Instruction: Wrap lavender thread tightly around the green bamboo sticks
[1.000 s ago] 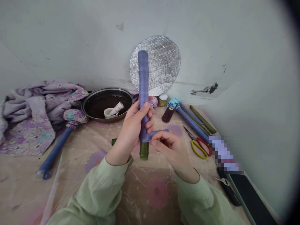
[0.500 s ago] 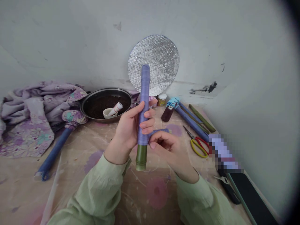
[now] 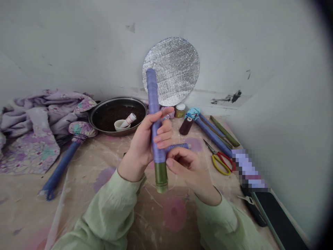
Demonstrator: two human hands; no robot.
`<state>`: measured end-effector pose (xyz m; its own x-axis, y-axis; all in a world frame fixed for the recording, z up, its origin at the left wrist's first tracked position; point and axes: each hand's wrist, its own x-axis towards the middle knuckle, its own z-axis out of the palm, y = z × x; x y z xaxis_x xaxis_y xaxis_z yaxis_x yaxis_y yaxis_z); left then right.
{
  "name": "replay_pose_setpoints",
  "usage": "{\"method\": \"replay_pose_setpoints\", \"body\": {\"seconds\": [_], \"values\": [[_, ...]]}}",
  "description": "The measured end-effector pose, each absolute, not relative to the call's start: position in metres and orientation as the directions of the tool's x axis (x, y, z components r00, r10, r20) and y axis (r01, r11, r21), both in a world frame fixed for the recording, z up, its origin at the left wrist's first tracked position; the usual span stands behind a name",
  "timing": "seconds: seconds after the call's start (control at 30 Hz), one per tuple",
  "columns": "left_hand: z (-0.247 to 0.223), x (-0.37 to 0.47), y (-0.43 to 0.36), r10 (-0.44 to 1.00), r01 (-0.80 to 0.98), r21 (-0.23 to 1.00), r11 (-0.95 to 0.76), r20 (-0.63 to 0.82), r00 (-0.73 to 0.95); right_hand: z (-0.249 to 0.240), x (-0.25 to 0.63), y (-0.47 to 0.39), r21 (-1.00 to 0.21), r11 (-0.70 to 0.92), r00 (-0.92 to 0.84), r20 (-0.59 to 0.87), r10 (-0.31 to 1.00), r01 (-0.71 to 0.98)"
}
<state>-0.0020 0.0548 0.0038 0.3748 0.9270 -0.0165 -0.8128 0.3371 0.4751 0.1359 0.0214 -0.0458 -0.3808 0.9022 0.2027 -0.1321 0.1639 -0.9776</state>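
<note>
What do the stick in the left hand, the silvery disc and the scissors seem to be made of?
The stick: probably bamboo, smooth, green, ridged near its bare end; thread, in fine turns, covers the visible rest.
The silvery disc: likely foil-faced sheet, shiny and crinkled; its core is hidden.
The scissors: thin grey blades, apparently metal; bright coloured handles, perhaps plastic.

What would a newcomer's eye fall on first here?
Probably the round silver sheet against the wall, top centre. Then the purple-wrapped green stick, before it in the grip of the left hand. Red-and-yellow-handled scissors stand out, on the tabletop at right.
</note>
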Motion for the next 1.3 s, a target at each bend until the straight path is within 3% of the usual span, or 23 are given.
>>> {"method": "replay_pose_setpoints", "body": {"seconds": [0.27,0.6,0.83,0.97,1.07,1.17,1.3], "values": [[-0.003,-0.003,0.054,0.94,-0.794,0.565,0.221,0.093,0.328,-0.047,0.133,0.022,-0.988,0.097,-0.427,0.139,0.894,-0.119],[-0.006,-0.003,0.056,0.953,-0.806,0.52,0.282,-0.056,0.297,-0.057,0.135,0.022,-0.987,0.146,-0.461,0.161,0.873,-0.067],[-0.008,-0.005,0.057,0.941,-0.788,0.542,0.292,-0.016,0.338,-0.059,0.134,0.02,-0.996,0.071,-0.544,0.092,0.834,-0.059],[-0.012,0.001,0.058,0.948,-0.632,0.752,0.188,0.029,0.316,-0.057,0.131,0.021,-0.994,0.103,-0.463,0.103,0.88,-0.026],[-0.013,0.007,0.057,0.987,-0.478,0.878,-0.024,0.098,0.13,-0.055,0.129,0.025,-0.991,0.129,-0.302,0.116,0.946,0.024],[-0.013,0.012,0.052,0.989,-0.447,0.894,-0.047,0.105,0.106,-0.054,0.129,0.029,-0.983,0.164,-0.151,0.149,0.977,0.087],[-0.013,0.014,0.049,0.984,-0.484,0.874,-0.039,0.118,0.134,-0.051,0.129,0.027,-0.963,0.233,-0.134,0.215,0.967,0.137]]}}
